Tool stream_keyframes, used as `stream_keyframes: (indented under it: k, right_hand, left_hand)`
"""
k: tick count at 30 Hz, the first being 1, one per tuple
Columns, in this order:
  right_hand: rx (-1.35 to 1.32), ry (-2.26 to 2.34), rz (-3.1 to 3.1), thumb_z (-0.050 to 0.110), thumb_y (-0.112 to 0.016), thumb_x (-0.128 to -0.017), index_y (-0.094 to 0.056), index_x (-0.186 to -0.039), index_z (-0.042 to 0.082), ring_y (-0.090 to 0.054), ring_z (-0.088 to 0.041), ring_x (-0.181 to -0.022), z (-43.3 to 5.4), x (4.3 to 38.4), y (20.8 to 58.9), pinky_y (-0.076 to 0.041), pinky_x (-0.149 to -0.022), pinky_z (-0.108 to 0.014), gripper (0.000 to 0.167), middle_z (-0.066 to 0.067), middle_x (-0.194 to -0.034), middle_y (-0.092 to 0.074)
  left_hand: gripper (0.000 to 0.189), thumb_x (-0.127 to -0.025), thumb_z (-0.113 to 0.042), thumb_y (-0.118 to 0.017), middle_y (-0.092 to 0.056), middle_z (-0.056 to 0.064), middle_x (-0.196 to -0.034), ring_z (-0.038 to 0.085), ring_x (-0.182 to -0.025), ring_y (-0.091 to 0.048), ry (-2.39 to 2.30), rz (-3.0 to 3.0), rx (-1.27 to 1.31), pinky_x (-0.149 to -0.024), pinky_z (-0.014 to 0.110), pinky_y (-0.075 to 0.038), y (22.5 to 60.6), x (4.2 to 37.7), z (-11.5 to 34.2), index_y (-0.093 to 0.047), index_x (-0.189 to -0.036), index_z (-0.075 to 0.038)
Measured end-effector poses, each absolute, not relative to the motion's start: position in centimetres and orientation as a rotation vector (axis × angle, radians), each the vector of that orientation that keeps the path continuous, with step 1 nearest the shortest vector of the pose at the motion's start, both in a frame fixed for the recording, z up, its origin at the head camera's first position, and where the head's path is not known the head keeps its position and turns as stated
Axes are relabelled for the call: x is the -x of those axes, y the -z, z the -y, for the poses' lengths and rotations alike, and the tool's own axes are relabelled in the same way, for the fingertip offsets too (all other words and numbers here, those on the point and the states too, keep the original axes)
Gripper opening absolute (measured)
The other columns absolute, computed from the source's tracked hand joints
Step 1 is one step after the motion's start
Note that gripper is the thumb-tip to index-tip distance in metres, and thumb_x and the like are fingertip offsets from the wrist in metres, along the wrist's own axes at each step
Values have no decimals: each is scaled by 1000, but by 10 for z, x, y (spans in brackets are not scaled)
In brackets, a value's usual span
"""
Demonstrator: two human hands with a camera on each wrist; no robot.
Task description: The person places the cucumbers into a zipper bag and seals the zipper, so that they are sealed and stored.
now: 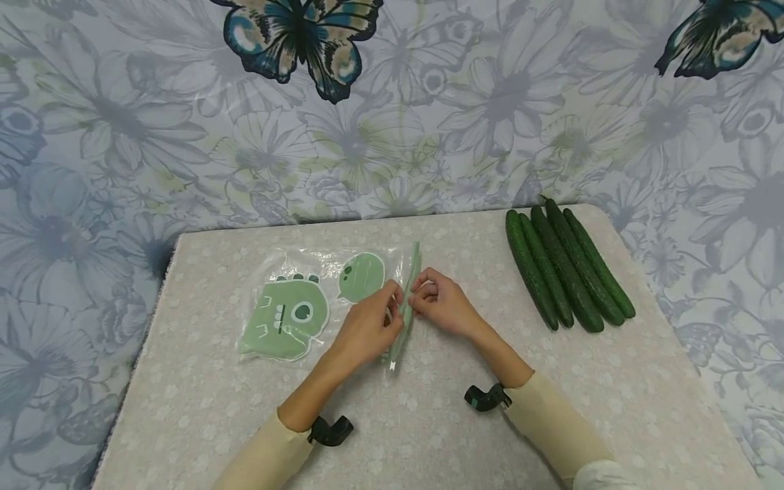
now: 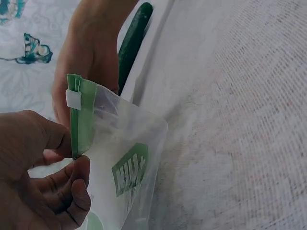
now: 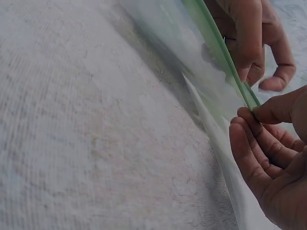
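Observation:
A clear zip bag (image 1: 361, 275) with green cartoon prints lies flat on the table, its green zip strip (image 1: 414, 262) on the right side. My left hand (image 1: 364, 327) pinches that strip from the left, between thumb and index finger in the left wrist view. From the other side my right hand (image 1: 446, 305) pinches the strip's edge with thumb and fingertips, plain in the right wrist view. A white slider (image 2: 74, 99) sits at the near end of the strip. The zip edge is lifted off the cloth.
Several dark green cucumbers (image 1: 566, 272) lie side by side at the table's back right. A pale patterned cloth (image 1: 202, 422) covers the table. Behind it hangs a floral backdrop (image 1: 392, 136) with butterflies. Black wrist mounts (image 1: 331, 432) stick out from both sleeves.

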State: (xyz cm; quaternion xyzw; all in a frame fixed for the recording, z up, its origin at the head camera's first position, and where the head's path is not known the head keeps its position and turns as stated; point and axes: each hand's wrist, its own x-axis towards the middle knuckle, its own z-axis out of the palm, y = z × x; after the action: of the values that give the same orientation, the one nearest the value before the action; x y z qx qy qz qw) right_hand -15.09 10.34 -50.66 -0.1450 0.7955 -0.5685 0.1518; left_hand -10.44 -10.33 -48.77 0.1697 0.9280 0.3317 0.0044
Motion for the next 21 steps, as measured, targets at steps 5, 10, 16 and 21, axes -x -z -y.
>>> stream_keyframes:
  k: [5,10,16,21]
  right_hand:
    - [439,1604,-2342,14,-66,-102,-68,-114,10,-75,-21,-77,-107,149,505,-63,-74,-25,13,-12,-86,-77]
    - [421,1560,-2496,17,-70,-100,-78,-107,9,-72,-16,-75,-115,147,506,-60,-72,-25,13,-4,-87,-79]
    - [388,1507,-2599,19,-74,-99,-79,-99,13,-71,-13,-77,-128,146,509,-60,-73,-26,8,-2,-88,-78]
    - [401,1470,-2623,16,-74,-97,-79,-97,14,-69,-13,-77,-134,146,512,-59,-73,-25,5,-2,-88,-76]
  left_hand:
    - [19,-99,-9,-63,-58,-2,-91,7,-67,-52,-916,-2939,-636,-56,22,-44,489,104,101,-68,-114,-19]
    - [11,-95,-9,-69,-57,-2,-87,8,-62,-50,-833,-3076,-574,-55,24,-45,485,104,103,-73,-104,-14]
    - [15,-91,-5,-75,-60,-3,-85,9,-66,-55,-925,-3157,-474,-58,26,-48,470,104,108,-77,-105,-12]
    - [20,-92,-3,-73,-61,1,-87,11,-66,-57,-962,-3232,-399,-57,29,-47,449,102,116,-79,-111,-8]
